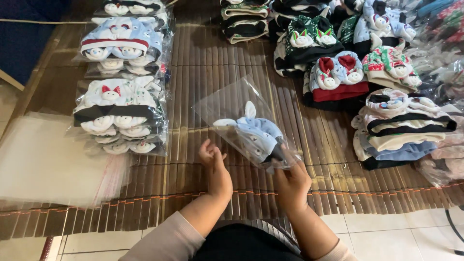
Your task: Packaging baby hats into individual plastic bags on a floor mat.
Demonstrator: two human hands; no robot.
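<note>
So this looked like the bagging step: a small light-blue knitted baby hat with white bunny ears point(255, 133) was partway inside a clear crinkly plastic sleeve point(237, 108), held just above the brown slatted bamboo mat point(203, 67), around the middle of its near edge. The right hand point(291, 183) was pinching the open end of the sleeve together with the hat's dark cuff, and the left hand point(216, 166) sat just beside the sleeve with its fingers loosely curled, holding nothing as far as I could see. My guess is the next bit needed the hat pushed fully in and the flap sealed flat. Near the mat's left edge lay a stack of already bagged white and blue hats point(121, 116), with a pile of empty clear sleeves point(53, 164) at the near left corner. Loose unbagged hats point(367, 72) crowded the right edge, running out of frame, and glare on the sleeve hid its opening.
</note>
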